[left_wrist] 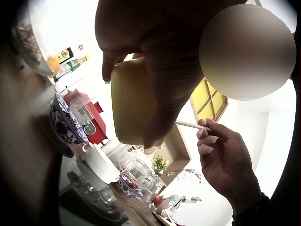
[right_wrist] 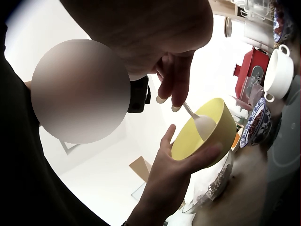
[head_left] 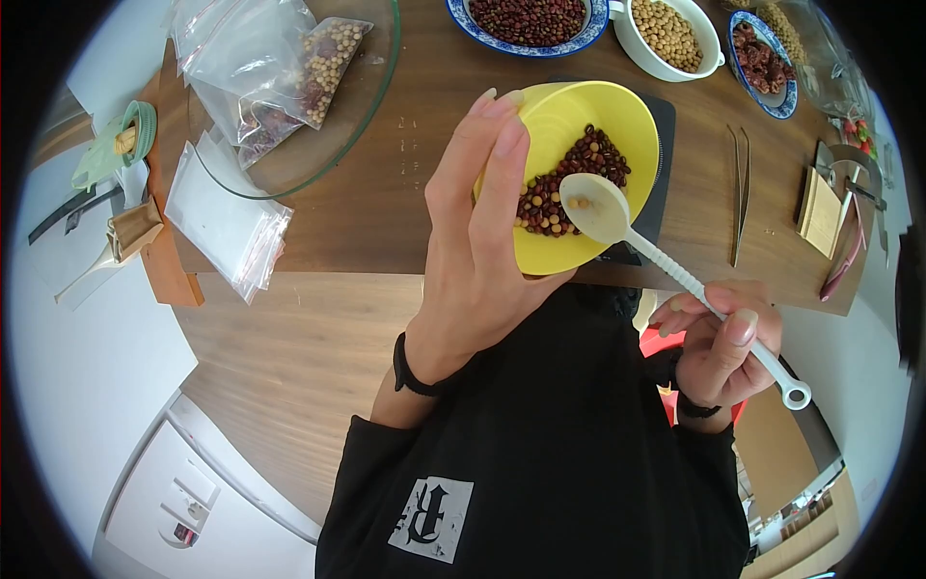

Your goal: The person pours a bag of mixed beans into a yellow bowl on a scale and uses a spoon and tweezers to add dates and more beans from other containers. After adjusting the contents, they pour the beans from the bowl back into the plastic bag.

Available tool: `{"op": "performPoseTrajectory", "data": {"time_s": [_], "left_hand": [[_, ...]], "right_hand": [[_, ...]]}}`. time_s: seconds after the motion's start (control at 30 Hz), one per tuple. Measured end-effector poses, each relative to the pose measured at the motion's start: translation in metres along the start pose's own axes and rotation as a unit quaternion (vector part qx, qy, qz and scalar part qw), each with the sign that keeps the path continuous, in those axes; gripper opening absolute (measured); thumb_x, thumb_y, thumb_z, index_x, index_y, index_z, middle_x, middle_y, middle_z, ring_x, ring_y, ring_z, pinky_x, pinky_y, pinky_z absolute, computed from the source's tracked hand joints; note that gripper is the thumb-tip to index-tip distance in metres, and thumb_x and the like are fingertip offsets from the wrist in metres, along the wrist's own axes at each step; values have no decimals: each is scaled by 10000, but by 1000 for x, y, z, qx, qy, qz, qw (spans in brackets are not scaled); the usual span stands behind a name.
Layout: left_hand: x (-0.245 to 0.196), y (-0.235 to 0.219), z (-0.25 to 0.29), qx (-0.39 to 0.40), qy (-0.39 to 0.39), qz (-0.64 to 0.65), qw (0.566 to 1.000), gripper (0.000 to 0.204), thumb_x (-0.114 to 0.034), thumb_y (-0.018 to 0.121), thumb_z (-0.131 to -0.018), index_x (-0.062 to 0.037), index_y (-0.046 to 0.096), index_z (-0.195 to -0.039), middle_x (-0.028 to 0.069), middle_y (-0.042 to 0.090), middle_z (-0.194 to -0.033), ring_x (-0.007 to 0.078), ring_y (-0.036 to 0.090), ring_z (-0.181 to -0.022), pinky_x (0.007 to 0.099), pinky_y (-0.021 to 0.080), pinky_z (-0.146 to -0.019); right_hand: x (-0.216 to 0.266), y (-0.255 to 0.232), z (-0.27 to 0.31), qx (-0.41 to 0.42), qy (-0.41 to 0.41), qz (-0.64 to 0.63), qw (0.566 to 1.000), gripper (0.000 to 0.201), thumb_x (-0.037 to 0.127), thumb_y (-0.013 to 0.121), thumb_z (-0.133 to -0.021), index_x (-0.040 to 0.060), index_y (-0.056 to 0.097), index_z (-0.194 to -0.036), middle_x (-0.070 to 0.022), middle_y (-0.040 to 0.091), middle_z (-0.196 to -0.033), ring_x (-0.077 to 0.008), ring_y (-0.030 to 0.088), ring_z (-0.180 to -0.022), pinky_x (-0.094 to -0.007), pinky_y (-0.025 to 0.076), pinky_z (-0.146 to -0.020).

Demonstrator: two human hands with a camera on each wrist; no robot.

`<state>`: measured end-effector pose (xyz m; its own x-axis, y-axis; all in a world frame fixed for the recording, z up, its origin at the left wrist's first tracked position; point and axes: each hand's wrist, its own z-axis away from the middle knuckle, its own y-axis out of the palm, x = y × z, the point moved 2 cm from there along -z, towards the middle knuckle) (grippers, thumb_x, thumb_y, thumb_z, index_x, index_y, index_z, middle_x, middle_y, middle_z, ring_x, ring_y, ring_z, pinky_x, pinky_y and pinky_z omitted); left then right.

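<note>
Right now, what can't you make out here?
Head view: most of the left side of the yellow bowl, behind the left hand.
Head view: far rim of the blue-patterned bowl, cut off by the top edge.
Head view: pale marks on the table, too small to read.
Left wrist view: head of the spoon, hidden by that hand and yellow bowl.

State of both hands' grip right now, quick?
Left grip: closed, holding the yellow bowl.
Right grip: closed, holding the white spoon by its handle.

Black Gothic-style letter [head_left: 425, 515] on white patch [head_left: 457, 497] of black shirt [head_left: 579, 434], exact letter unclear; bottle labels [left_wrist: 63, 55] unreadable.
</note>
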<state>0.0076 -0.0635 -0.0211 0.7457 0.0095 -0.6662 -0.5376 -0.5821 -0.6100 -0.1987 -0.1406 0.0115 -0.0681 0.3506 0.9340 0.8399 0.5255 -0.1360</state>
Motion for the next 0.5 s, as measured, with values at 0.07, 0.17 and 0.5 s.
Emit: {"op": "performPoseTrajectory", "data": {"time_s": [0.07,0.17,0.5], "left_hand": [[0,0,0,0,1,-1,1000,1108,-255,964,-565,-26,380,-1479,136,454,-1469,335,365,-1358,441,295,-1118],[2,1,1,-7,0,6,1000,1107,-254,963,-564,-22,381,-1477,136,457,-1465,336,363,-1360,442,290,-1118],[3,-1,1,-3,7,1,1000,1100,-262,963,-561,-14,394,-1468,145,473,-1441,336,381,-1357,443,288,-1116]], "right_hand": [[1,0,1,3,7,7,1000,266,152,430,-1063,-69,578,-1057,-211,626,-856,-205,671,-579,-278,577,-532],[3,0,1,15,8,36,999,269,155,442,-1061,-70,589,-1056,-211,625,-862,-212,684,-604,-265,569,-539],[0,1,-1,37,-9,30,999,232,134,461,-1053,-60,588,-1058,-218,644,-873,-198,674,-606,-276,563,-547]]}}
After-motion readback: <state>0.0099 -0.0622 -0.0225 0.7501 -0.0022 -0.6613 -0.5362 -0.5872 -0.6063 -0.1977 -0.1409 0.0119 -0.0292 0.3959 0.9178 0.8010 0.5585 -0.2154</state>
